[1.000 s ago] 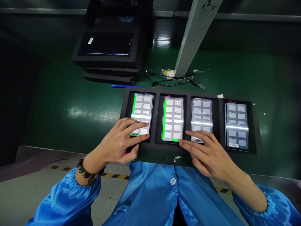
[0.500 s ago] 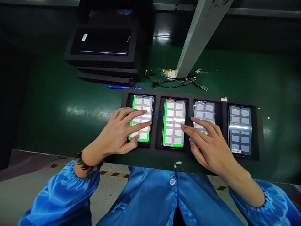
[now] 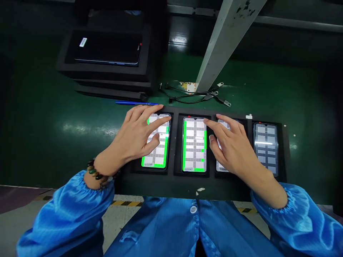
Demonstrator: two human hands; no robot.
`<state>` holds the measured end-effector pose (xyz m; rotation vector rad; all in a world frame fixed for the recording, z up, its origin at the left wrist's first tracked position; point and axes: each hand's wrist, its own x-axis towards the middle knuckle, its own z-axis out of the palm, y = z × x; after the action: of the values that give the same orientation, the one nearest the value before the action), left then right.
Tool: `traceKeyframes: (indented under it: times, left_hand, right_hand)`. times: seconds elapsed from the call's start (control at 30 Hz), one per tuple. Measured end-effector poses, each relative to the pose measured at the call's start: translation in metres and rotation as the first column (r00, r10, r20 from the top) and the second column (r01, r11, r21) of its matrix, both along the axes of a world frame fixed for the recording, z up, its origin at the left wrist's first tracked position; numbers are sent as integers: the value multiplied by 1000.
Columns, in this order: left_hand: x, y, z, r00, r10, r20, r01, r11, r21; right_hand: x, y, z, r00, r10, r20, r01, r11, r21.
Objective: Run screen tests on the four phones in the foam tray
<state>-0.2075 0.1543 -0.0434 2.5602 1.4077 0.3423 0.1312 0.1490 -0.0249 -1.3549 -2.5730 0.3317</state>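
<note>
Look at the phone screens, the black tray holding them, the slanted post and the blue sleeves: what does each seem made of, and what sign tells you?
Phone screens: glossy glass or clear plastic; bright streaks reflect.
Black tray: probably foam, matt, with thick, dull walls.
Slanted post: likely painted metal; dark patches suggest chipped paint.
Blue sleeves: satiny, probably synthetic fabric; shiny, gathered folds.

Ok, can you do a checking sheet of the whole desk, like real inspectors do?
Surface: shiny green tabletop
Job's things: four phones in a black tray; green blocks on the two leftmost screens
Clutter: blue pen, pale scraps
Hands: left hand over the leftmost phone, right hand reaching the upper right of the second phone; neither grasps anything
Cables: black cables beside the metal post
Surroundings: stacked black trays, dark-screened phone on top, striped floor tape
</note>
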Motion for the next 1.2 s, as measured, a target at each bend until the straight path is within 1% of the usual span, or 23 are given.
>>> traceKeyframes:
  times: [0.13, 0.23, 0.37, 0.47, 0.57, 0.7, 0.77, 0.87, 0.93, 1.03, 1.13, 1.2]
  left_hand:
    - [2, -1, 0, 998, 57, -13, -57, 998, -11]
    - [-4, -10, -2, 991, 127, -33, -126, 991, 47]
    - [-15, -21, -6, 960, 279, -32, -273, 952, 137]
    - [-16, -23, -5, 941, 337, -22, -331, 933, 144]
    - [-10, -20, -3, 945, 326, -9, -321, 935, 149]
    - [6, -12, -2, 970, 240, -22, -235, 962, 136]
    - [13, -9, -2, 978, 206, -25, -201, 973, 113]
    - [16, -6, -3, 983, 183, -29, -180, 980, 90]
    - [13, -8, -3, 979, 200, -33, -196, 976, 97]
    - [3, -15, -2, 957, 287, -37, -279, 949, 145]
    - [-4, -20, -1, 934, 356, -39, -343, 921, 187]
    - [-3, -19, -1, 936, 351, -31, -340, 921, 189]
  right_hand:
    - [-10, 5, 1, 999, 30, -15, -31, 1000, -3]
    - [-26, 9, -1, 997, 67, -35, -67, 998, -7]
    - [-47, 14, -6, 989, 125, -74, -125, 992, 3]
    - [-47, 15, -7, 987, 140, -77, -139, 990, 24]
    - [-31, 12, -6, 996, 78, -52, -76, 996, 45]
    - [-9, 6, -3, 999, -28, -18, 29, 998, 48]
    - [-7, 6, -3, 999, -38, -31, 40, 998, 46]
    - [-15, 8, -7, 996, 6, -86, -3, 1000, 30]
    - [-22, 11, -11, 992, 59, -112, -57, 998, 24]
    - [-27, 14, -13, 988, 109, -109, -103, 993, 60]
    - [-24, 14, -11, 993, 87, -76, -79, 991, 104]
    - [-21, 12, -9, 996, 55, -63, -48, 992, 116]
